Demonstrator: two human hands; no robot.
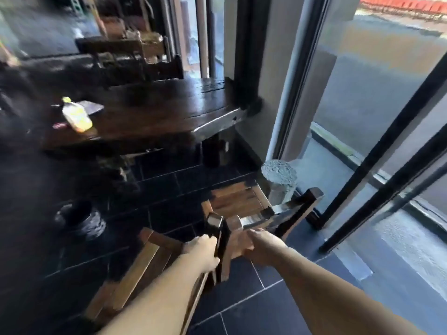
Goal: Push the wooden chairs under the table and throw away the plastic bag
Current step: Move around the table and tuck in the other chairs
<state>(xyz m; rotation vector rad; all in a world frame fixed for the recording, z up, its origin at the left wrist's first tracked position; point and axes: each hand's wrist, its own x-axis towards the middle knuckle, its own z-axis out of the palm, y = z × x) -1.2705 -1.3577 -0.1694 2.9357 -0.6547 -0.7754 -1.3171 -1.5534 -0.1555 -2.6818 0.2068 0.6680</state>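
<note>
Your left hand (202, 250) grips the left chair (135, 269), fingers closed on its back; your right hand (260, 245) clasps the right chair (242, 201). The counter (169, 110) stands well ahead. Chair-pushing step; next, slide both forward underneath. Bag: cannot tell.

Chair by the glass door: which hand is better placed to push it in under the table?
Right, probably. The right hand grips the top rail of that chair, facing the table. The left hand holds the other chair.
</note>
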